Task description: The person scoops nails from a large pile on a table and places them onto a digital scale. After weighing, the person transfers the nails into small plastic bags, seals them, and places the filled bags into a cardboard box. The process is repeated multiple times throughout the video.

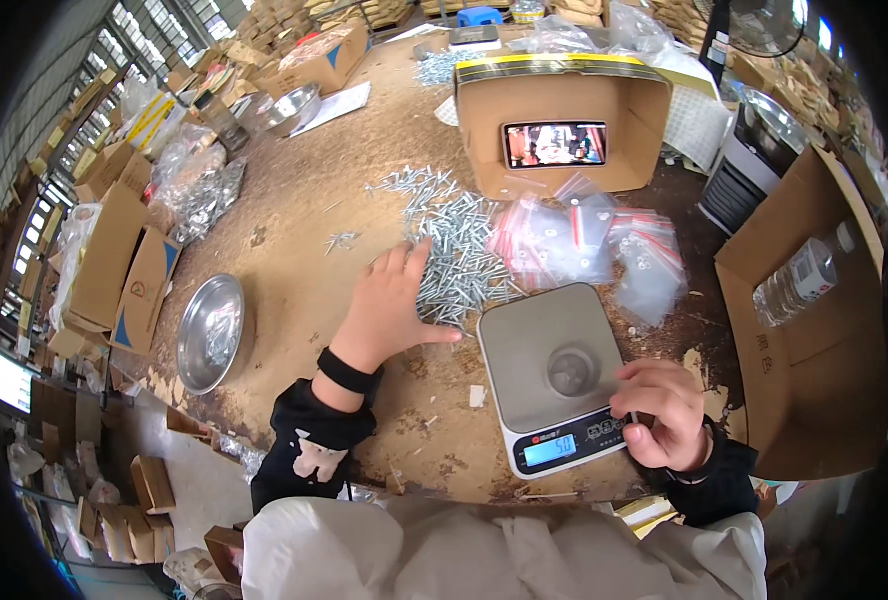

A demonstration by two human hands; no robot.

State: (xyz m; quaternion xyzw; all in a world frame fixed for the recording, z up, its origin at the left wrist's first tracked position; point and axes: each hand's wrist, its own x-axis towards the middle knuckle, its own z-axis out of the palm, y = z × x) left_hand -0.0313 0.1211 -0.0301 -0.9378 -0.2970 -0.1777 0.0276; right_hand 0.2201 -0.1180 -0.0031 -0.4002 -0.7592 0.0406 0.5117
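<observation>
My left hand (389,300) rests on the near left side of a heap of small silver screws (464,250), its thumb and fingers spread around the edge. My right hand (664,410) is at the right edge of a digital scale (524,345), fingers curled and thumb bent in. Whatever it pinches is too small to make out. On the scale's grey plate sits a small round clear cup (572,372). The blue display (550,451) is lit. Behind the scale lie small clear zip bags (564,240) with red-striped tops, touching the heap.
An open carton (564,95) with a phone (554,145) inside stands beyond the bags. At right, another carton (814,350) holds a plastic bottle (796,282). A metal bowl (212,335) with plastic inside sits at left. Several stray screws (342,241) lie beside the heap.
</observation>
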